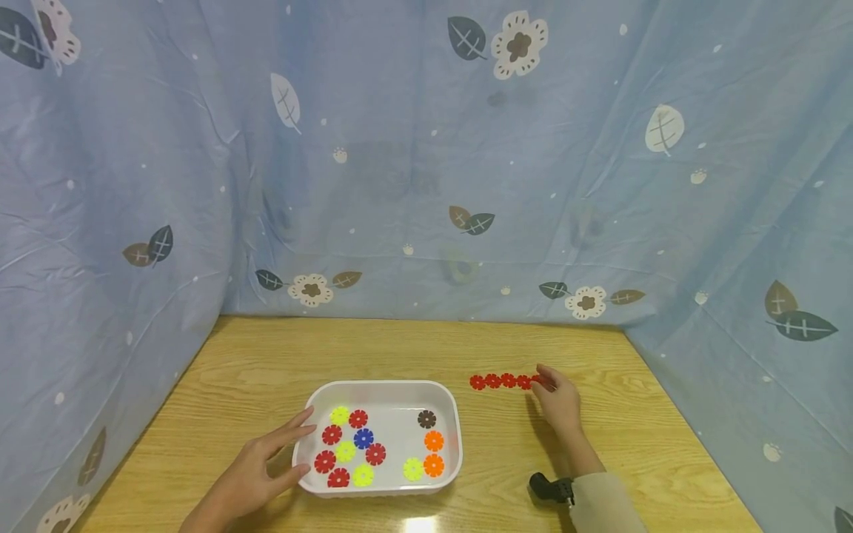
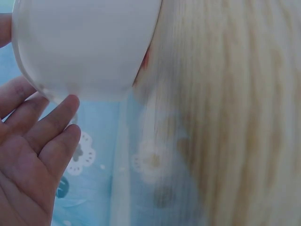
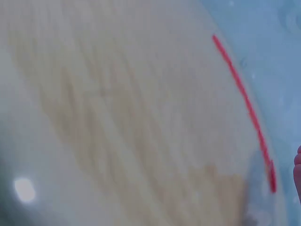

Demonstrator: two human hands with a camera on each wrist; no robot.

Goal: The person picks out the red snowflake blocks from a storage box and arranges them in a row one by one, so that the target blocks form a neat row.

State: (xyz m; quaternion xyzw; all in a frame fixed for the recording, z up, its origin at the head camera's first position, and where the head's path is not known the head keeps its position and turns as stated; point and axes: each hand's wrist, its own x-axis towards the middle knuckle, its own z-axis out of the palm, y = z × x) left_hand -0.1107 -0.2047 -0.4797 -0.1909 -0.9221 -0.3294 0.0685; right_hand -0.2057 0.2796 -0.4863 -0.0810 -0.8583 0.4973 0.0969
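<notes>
My left hand (image 1: 249,474) is at the left side of a white plastic tray (image 1: 456,429), its spread fingertips against the rim and outer wall. In the left wrist view, the fingers (image 2: 59,117) are fairly straight beside the tray wall (image 2: 89,47). Right of the tray, a row of red notched snowflake discs (image 1: 509,380), joined end to end, lies on the table. My right hand (image 1: 558,400) is at its right end, thumb and fingers parted around the last disc. The right wrist view shows the red chain (image 3: 247,101) edge-on, with a gap between it and the fingertips (image 3: 297,162).
Inside the tray lie loose discs: several red discs (image 1: 325,462) and yellow discs (image 1: 363,474), a blue disc (image 1: 363,438), two orange discs (image 1: 434,465) and a brown disc (image 1: 427,419). A patterned blue curtain (image 1: 400,185) encloses the wooden table (image 1: 373,348). A black strap device (image 1: 552,488) is on the right wrist.
</notes>
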